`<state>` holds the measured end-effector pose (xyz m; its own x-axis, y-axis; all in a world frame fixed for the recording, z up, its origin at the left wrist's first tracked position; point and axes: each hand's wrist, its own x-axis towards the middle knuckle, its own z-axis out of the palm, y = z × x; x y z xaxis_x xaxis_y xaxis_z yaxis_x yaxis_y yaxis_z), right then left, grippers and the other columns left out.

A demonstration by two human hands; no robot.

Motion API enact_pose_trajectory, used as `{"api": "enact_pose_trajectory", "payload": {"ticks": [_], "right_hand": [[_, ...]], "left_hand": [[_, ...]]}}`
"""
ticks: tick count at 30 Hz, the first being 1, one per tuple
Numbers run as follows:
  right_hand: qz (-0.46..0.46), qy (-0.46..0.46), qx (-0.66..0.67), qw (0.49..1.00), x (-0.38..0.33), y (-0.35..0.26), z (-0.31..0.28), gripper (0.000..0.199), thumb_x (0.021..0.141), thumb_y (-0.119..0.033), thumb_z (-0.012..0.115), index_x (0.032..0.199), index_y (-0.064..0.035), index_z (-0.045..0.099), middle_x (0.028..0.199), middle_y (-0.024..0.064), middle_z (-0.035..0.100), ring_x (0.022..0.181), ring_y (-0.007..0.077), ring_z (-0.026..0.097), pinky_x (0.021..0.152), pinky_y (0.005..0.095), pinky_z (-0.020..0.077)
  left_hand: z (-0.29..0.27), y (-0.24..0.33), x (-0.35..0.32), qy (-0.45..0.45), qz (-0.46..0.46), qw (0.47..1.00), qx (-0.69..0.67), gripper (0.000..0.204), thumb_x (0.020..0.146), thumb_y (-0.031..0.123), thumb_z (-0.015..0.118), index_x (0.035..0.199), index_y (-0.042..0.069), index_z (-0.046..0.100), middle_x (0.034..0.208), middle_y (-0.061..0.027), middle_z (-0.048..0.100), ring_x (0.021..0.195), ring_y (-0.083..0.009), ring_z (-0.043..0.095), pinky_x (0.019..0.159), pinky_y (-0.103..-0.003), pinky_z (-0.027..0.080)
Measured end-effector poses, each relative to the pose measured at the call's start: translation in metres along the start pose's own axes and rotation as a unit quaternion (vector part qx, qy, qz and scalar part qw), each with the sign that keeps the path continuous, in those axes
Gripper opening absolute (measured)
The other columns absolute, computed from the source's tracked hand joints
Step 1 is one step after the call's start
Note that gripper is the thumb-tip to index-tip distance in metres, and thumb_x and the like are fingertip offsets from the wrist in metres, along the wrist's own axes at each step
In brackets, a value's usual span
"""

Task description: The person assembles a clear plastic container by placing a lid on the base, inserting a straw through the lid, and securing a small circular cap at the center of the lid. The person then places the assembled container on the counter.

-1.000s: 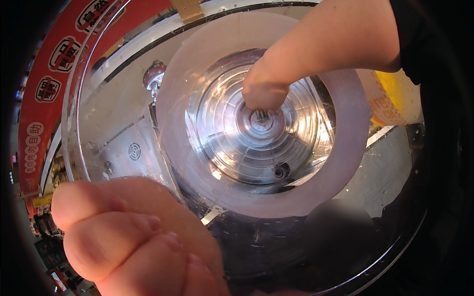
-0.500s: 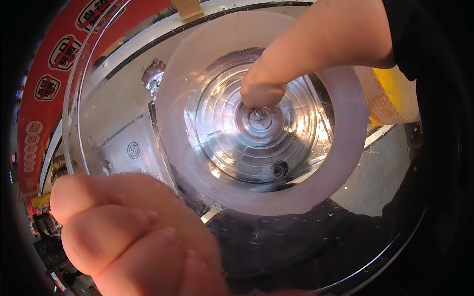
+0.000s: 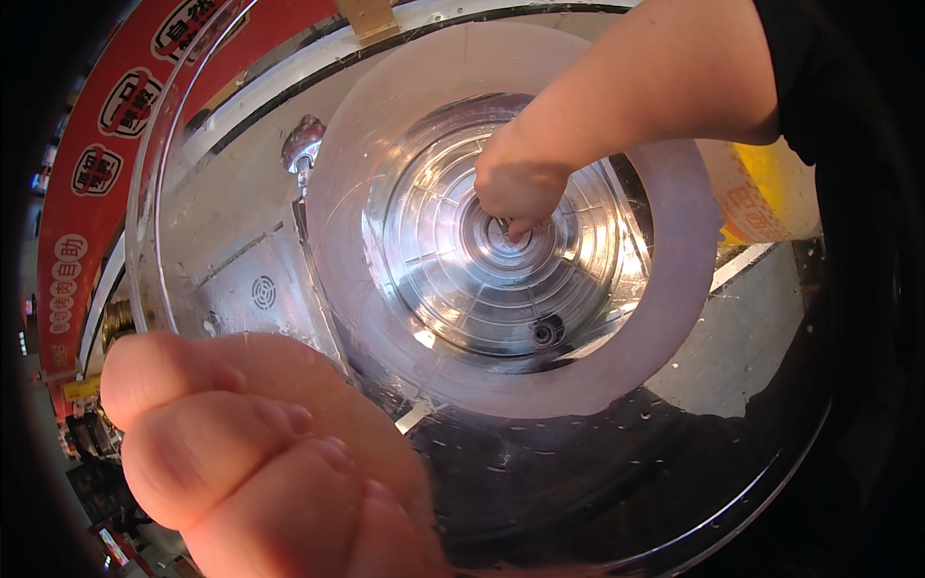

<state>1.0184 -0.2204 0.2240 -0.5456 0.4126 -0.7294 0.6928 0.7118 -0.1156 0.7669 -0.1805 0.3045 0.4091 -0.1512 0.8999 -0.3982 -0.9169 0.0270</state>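
A large clear plastic tub (image 3: pixel 617 472) fills most of the view, its rim curving around the edges. My left hand (image 3: pixel 241 453), close to the camera at the lower left, has its fingers curled over this rim. My right hand (image 3: pixel 521 188) reaches down inside from the upper right, the forearm coming out of a black sleeve. Its fingers are bunched at the hub (image 3: pixel 508 231) of a round, ribbed, clear base, where something small and shiny shows. What the fingertips pinch is mostly hidden by the hand. A frosted ring (image 3: pixel 385 352) surrounds the base.
Through the clear wall a metal faucet (image 3: pixel 304 144) and a steel panel with a slotted drain (image 3: pixel 263 292) show at the left. A red printed banner (image 3: pixel 72 260) hangs beyond. A yellow-and-white printed package (image 3: pixel 766 193) lies at the right.
My right hand has turned slightly at the hub, and one fingertip now points down there. My left hand stays on the rim.
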Motion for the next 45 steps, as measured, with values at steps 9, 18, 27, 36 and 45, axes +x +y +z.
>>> {"api": "enact_pose_trajectory", "payload": {"ticks": [9,18,27,36,45], "right_hand": [[0.017,-0.029,0.011,0.999,0.000,0.000,-0.010,0.047,0.093,-0.044,0.055,0.083,-0.0009,0.070,0.081,0.0190,0.069,0.081,0.0366,0.067,0.074,0.0433,0.0540],[0.007,-0.026,0.026,0.999,0.005,0.001,-0.001,0.046,0.094,-0.042,0.056,0.085,0.0008,0.070,0.086,0.0207,0.069,0.084,0.0370,0.067,0.073,0.0422,0.0534],[0.070,-0.062,0.064,0.994,0.001,-0.012,-0.011,0.046,0.093,-0.043,0.057,0.086,0.0004,0.070,0.087,0.0193,0.070,0.086,0.0364,0.067,0.075,0.0430,0.0530],[-0.015,-0.054,-0.001,0.998,0.010,-0.002,-0.005,0.047,0.094,-0.045,0.054,0.083,-0.0017,0.071,0.085,0.0180,0.070,0.083,0.0361,0.067,0.076,0.0434,0.0533],[0.055,-0.039,0.034,0.997,0.001,-0.009,0.000,0.049,0.094,-0.045,0.052,0.081,-0.0020,0.072,0.084,0.0176,0.070,0.082,0.0363,0.067,0.075,0.0440,0.0535]], "left_hand": [[-0.001,-0.005,-0.005,0.009,0.000,1.000,-0.001,0.028,0.094,0.031,0.035,0.071,0.016,0.042,0.066,0.0003,0.038,0.054,-0.0145,0.032,0.060,-0.038,0.034],[0.003,-0.006,-0.007,0.010,0.006,1.000,0.000,0.029,0.094,0.033,0.034,0.072,0.016,0.042,0.066,0.0005,0.039,0.054,-0.0144,0.032,0.060,-0.037,0.033],[-0.003,-0.001,-0.006,0.018,0.015,1.000,-0.004,0.030,0.094,0.036,0.034,0.073,0.017,0.042,0.066,0.0007,0.039,0.055,-0.0144,0.032,0.059,-0.037,0.032],[-0.003,0.000,-0.005,0.011,0.033,0.999,-0.011,0.032,0.095,0.038,0.033,0.073,0.017,0.043,0.066,0.0010,0.039,0.055,-0.0144,0.033,0.059,-0.037,0.031],[-0.005,0.000,-0.003,-0.015,0.024,1.000,0.005,0.033,0.095,0.040,0.033,0.074,0.017,0.043,0.066,0.0012,0.039,0.056,-0.0144,0.033,0.059,-0.036,0.030]]}}
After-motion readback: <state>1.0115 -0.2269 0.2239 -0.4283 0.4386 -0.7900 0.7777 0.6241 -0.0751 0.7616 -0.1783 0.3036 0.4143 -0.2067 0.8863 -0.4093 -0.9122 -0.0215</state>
